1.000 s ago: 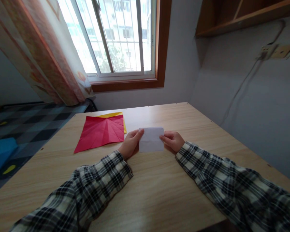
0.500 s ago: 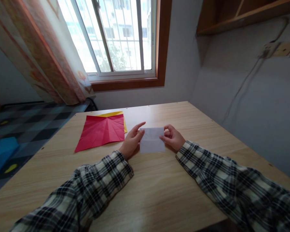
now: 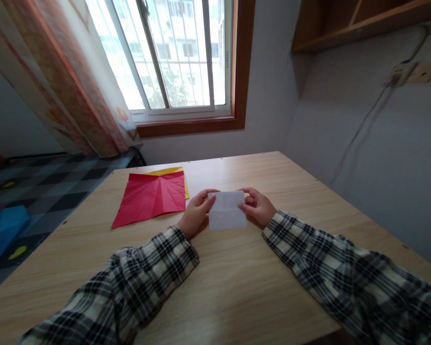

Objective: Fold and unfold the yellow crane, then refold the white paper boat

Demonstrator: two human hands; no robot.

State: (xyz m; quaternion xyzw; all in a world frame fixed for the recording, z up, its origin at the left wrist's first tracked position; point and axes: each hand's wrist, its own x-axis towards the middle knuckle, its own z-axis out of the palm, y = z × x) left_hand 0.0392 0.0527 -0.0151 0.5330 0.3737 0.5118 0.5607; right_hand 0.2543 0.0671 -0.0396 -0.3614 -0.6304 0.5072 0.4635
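A folded white paper (image 3: 227,211) lies on the wooden table (image 3: 237,282) in front of me. My left hand (image 3: 195,212) pinches its left edge near the top corner. My right hand (image 3: 259,206) pinches its right edge, fingers curled over the top right corner. Both arms wear black-and-white plaid sleeves. A horizontal crease runs across the white paper.
A creased red paper sheet (image 3: 151,196) lies to the left of my hands, with a yellow sheet (image 3: 168,171) under its far edge. Beyond the table are a window (image 3: 172,52), a curtain (image 3: 68,81) and a grey wall. A blue object (image 3: 0,230) lies on the floor at left.
My left index finger was raised off the paper half a second ago and now rests on its top left corner. My right fingers have curled over the top right corner.
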